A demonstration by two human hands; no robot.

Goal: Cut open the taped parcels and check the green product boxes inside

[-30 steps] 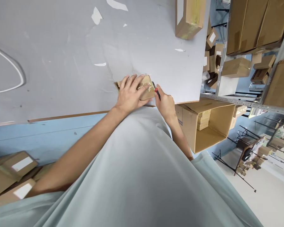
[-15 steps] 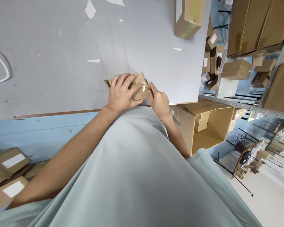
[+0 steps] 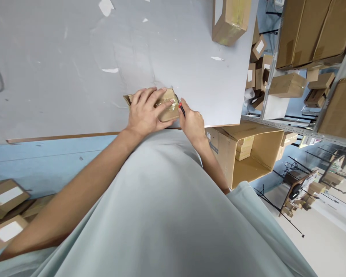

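A small cardboard box (image 3: 170, 109) with shiny clear tape on top lies at the near edge of the table. My left hand (image 3: 145, 109) holds it down, its fingers draped across the top and its thumb along the near side. A flap sticks up at the box's left end. In my right hand (image 3: 192, 121) is a slim red-and-black box cutter (image 3: 181, 107), gripped closed. Its metal tip meets the right end of the box; the exact contact is too small to see.
A taped carton (image 3: 230, 23) stands on the grey table (image 3: 75, 96) at the far right. Beside the table on the right, a large open carton (image 3: 255, 165) holds several small boxes. Shelves of cartons (image 3: 305, 34) rise farther right. Labelled boxes (image 3: 8, 196) sit low on the left.
The whole view has shifted slightly, so the table and hands appear a little farther left. Both hands keep their grips, with the cutter still at the box's right end.
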